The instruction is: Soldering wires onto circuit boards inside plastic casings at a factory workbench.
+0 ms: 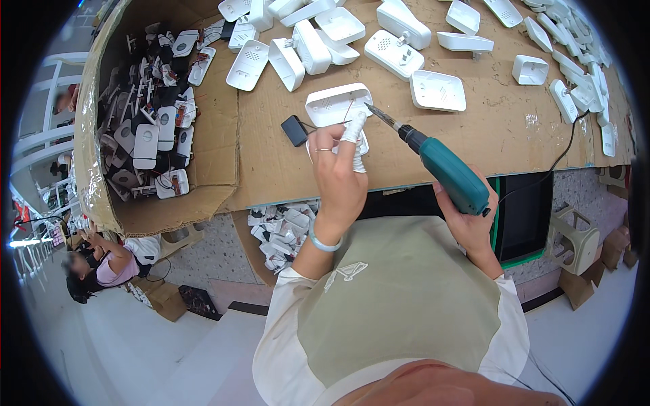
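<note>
Head view: right hand wrapped round teal corded tool, metal tip angled left at near right end of white shell. Shell lies hollow side up on cardboard-covered bench, ahead of left hand. Left fingers bent, white wrapping right by tip; whether they pinch anything, cannot tell. They mostly cover a second white piece below. Small black block just left, thin wire toward the fingers. Big carton walls off left side, full of white-and-dark units. Loose shells crowd far side; shell pile far right. Black cord trails off right toward pile. Lower box of white parts below bench edge, partly behind left arm. Beige stool right; co-worker left, well apart.
</note>
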A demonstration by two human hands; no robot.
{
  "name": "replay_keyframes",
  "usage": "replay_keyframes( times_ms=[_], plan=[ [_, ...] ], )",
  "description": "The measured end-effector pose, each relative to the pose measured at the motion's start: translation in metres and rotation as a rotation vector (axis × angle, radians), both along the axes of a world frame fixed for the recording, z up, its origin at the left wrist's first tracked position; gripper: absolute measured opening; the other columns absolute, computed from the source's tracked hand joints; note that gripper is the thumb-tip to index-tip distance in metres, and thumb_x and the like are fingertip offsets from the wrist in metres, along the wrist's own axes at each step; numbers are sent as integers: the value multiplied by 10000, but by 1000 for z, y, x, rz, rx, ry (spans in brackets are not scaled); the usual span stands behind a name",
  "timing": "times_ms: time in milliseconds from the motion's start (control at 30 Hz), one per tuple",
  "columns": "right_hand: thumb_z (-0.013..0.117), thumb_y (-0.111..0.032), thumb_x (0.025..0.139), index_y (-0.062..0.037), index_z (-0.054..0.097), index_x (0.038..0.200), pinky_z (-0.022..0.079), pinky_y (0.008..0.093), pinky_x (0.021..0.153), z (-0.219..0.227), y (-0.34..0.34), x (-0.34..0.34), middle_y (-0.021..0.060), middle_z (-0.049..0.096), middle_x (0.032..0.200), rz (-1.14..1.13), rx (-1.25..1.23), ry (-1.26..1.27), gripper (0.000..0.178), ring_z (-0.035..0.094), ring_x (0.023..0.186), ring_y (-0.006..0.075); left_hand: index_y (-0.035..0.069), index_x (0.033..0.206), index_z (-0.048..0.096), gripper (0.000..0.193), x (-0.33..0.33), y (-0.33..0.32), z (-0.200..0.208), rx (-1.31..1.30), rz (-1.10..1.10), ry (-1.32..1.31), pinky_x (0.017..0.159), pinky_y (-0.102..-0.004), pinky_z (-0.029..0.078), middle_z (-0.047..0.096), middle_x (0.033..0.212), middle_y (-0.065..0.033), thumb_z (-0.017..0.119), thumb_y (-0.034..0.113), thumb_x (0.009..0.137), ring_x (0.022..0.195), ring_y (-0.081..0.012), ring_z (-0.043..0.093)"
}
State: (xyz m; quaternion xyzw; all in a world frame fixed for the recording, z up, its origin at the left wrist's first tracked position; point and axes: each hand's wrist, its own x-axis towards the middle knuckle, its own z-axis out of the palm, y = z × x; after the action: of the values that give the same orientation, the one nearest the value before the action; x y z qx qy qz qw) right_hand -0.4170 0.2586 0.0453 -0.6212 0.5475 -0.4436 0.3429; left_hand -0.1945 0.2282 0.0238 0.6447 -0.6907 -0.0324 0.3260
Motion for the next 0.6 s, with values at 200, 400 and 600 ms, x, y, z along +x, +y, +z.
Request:
replay_keyframes(
  times_ms=[200, 400, 600],
  plan=[
    [778, 58, 791, 23, 684, 993, 532, 314, 728, -3, -3, 5, 140, 700, 925, 5, 22, -17, 225, 677, 771, 263, -14, 1288, 684, 422, 10, -18, 2, -63, 77, 436, 634, -334, 541, 744, 907, -126, 766, 3, 875, 729, -225, 718],
    [769, 59, 794, 21, 685, 992, 530, 311, 735, -3, -6, 4, 137, 702, 924, 16, -16, -18, 219, 680, 782, 256, -61, 1286, 587, 434, 14, -13, -7, 112, -7, 760, 766, -298, 605, 739, 1093, -191, 768, -15, 894, 923, -187, 742],
    [758, 65, 795, 26, 687, 989, 528, 311, 737, 3, -8, 5, 135, 702, 923, 25, 8, -14, 210, 678, 783, 256, -63, 1289, 541, 396, 11, -7, -6, 183, -127, 856, 878, -312, 598, 695, 1207, -209, 719, -13, 938, 1087, -224, 716]
  ],
)
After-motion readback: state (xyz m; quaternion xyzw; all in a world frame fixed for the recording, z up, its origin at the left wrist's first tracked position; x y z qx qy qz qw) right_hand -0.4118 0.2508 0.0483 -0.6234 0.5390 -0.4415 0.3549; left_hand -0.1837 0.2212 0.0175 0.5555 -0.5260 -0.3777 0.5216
